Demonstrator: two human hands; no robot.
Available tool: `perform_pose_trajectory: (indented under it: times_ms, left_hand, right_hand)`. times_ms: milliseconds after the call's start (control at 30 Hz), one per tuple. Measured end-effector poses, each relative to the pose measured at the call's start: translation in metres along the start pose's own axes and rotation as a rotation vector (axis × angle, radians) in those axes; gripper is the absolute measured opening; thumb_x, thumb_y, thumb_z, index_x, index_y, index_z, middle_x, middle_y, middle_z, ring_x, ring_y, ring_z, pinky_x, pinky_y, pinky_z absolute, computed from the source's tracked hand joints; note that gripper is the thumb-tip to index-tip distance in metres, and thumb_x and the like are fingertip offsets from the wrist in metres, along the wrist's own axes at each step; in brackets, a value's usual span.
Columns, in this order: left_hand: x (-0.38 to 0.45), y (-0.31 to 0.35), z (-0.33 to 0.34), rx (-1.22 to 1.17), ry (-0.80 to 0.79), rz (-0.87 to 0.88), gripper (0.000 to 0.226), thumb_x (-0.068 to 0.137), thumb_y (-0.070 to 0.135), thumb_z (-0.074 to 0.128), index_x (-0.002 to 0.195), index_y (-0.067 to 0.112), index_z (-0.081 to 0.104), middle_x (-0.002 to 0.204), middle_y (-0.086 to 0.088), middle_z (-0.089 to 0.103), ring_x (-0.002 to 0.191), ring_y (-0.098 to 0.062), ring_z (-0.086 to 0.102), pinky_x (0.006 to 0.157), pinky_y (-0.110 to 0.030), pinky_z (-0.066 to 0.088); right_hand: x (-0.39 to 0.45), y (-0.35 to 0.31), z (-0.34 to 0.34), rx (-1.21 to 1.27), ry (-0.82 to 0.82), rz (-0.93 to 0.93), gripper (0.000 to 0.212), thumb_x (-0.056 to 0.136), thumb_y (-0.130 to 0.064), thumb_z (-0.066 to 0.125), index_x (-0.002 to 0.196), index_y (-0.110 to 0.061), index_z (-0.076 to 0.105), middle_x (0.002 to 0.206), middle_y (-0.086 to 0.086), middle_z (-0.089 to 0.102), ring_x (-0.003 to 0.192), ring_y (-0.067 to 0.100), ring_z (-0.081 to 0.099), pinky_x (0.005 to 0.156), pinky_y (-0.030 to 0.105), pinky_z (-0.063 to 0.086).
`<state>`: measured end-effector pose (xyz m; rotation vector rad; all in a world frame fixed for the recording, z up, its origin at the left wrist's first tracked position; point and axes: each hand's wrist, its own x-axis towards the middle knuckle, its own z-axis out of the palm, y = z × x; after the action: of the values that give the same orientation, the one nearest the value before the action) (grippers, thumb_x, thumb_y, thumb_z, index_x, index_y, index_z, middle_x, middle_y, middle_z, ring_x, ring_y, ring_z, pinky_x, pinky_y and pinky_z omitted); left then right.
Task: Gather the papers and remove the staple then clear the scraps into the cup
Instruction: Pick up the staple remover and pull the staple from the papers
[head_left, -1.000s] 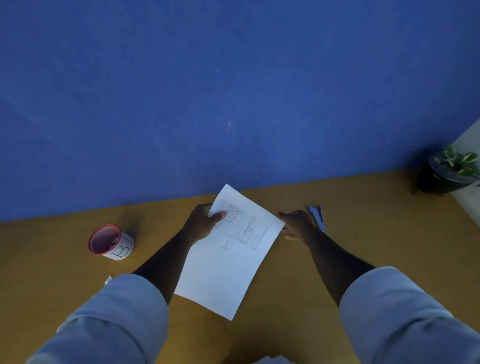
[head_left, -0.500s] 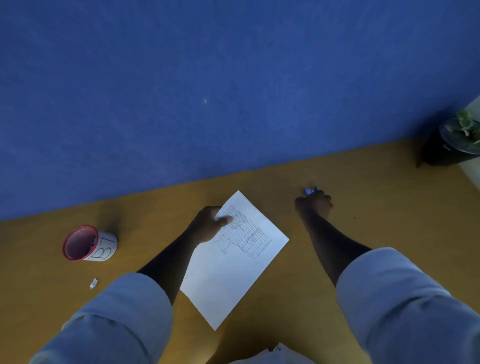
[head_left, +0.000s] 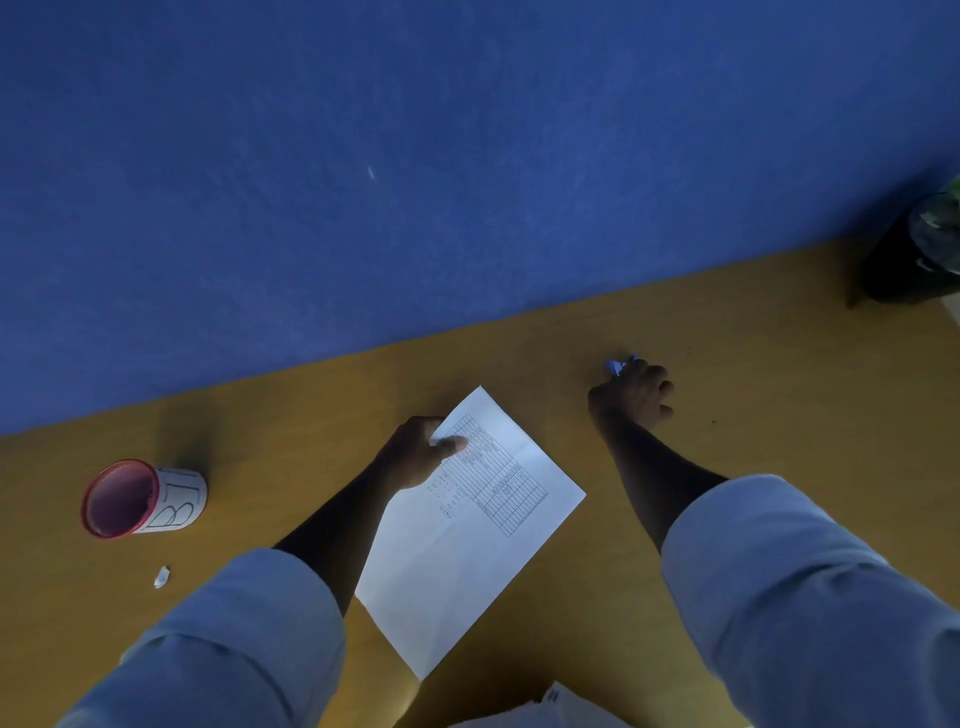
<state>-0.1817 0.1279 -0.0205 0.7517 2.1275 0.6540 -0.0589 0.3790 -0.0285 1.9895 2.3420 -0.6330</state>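
White papers (head_left: 467, 540) with a printed table lie tilted on the yellow-brown desk (head_left: 727, 364). My left hand (head_left: 415, 457) grips their upper left edge, thumb on top. To the right, my right hand (head_left: 631, 397) is closed over a small blue staple remover (head_left: 618, 365), whose tip sticks out beyond the fingers. A white cup (head_left: 143, 499) with a red rim and black letters lies on its side at the far left. A small white paper scrap (head_left: 162, 577) rests on the desk below the cup.
A blue wall (head_left: 415, 182) rises behind the desk. A dark plant pot (head_left: 914, 260) stands at the far right corner. More white paper (head_left: 545, 709) shows at the bottom edge, between my light blue sleeves.
My right hand left the papers' right edge, reached back and right, and closed on the blue staple remover. The left hand kept hold of the papers, which now rest on the desk.
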Motion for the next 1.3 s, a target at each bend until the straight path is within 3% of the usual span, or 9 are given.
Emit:
perform_pose_trajectory:
  times_ms: [133,367,700,833,933,1100,1233,1300]
  left_hand:
    - [0.003,0.000,0.003,-0.006,-0.013,-0.007,0.044,0.096,0.042,0.058,0.132,0.017,0.061,0.134,0.004,0.064,0.114,-0.015,0.066,0.092,-0.027,0.055]
    - [0.007,0.000,0.007,0.007,-0.043,-0.044,0.042,0.096,0.043,0.058,0.127,0.015,0.063,0.129,0.001,0.067,0.104,-0.014,0.068,0.090,-0.035,0.059]
    - [-0.002,0.002,0.004,-0.002,-0.048,-0.025,0.042,0.096,0.043,0.058,0.130,0.018,0.062,0.135,0.004,0.064,0.106,-0.013,0.068,0.081,-0.021,0.056]
    - [-0.008,0.002,0.003,-0.009,-0.048,-0.011,0.041,0.097,0.042,0.058,0.131,0.020,0.061,0.137,0.005,0.062,0.105,-0.011,0.068,0.074,-0.015,0.053]
    - [-0.013,0.002,0.001,-0.018,-0.056,-0.014,0.042,0.098,0.040,0.057,0.134,0.020,0.059,0.138,0.005,0.061,0.111,-0.013,0.067,0.077,-0.017,0.054]
    - [-0.021,0.001,-0.002,-0.016,-0.052,-0.020,0.039,0.098,0.040,0.057,0.132,0.021,0.060,0.137,0.004,0.063,0.105,-0.012,0.069,0.077,-0.019,0.056]
    - [-0.026,0.000,-0.004,0.004,-0.044,-0.029,0.039,0.097,0.042,0.057,0.130,0.022,0.061,0.136,0.005,0.063,0.100,-0.010,0.069,0.075,-0.018,0.056]
    - [-0.028,-0.001,-0.004,0.009,-0.040,-0.029,0.039,0.097,0.042,0.057,0.130,0.021,0.061,0.136,0.005,0.063,0.101,-0.010,0.069,0.078,-0.020,0.057]
  right_hand:
    - [0.003,0.001,0.003,0.003,0.025,-0.057,0.039,0.083,-0.008,0.061,0.121,-0.006,0.050,0.118,0.017,0.049,0.107,0.036,0.047,0.082,0.045,0.042]
    - [0.008,0.005,0.004,0.013,0.030,-0.075,0.038,0.082,-0.008,0.064,0.118,-0.005,0.052,0.117,0.016,0.054,0.107,0.034,0.050,0.082,0.046,0.044]
    - [-0.003,-0.001,0.001,0.283,0.023,-0.128,0.046,0.079,-0.001,0.055,0.125,-0.002,0.047,0.123,0.020,0.053,0.112,0.037,0.050,0.085,0.047,0.046]
    - [-0.015,-0.005,0.000,0.435,-0.065,-0.294,0.041,0.082,-0.001,0.051,0.122,-0.006,0.056,0.120,0.017,0.054,0.104,0.033,0.056,0.082,0.037,0.050]
    - [-0.022,-0.010,-0.001,0.453,-0.174,-0.365,0.039,0.084,-0.002,0.051,0.122,-0.008,0.057,0.118,0.014,0.053,0.101,0.027,0.057,0.078,0.027,0.042]
    - [-0.036,-0.021,-0.002,0.711,-0.450,-0.339,0.024,0.088,-0.001,0.047,0.105,-0.010,0.062,0.103,0.011,0.053,0.087,0.028,0.056,0.077,0.041,0.051]
    - [-0.051,-0.022,-0.003,0.671,-0.524,-0.456,0.017,0.094,-0.012,0.052,0.105,-0.016,0.064,0.107,0.008,0.056,0.095,0.021,0.056,0.085,0.036,0.045]
    - [-0.056,-0.023,-0.006,0.600,-0.557,-0.572,0.009,0.094,-0.021,0.055,0.092,-0.027,0.062,0.103,0.007,0.055,0.090,0.015,0.055,0.081,0.030,0.044]
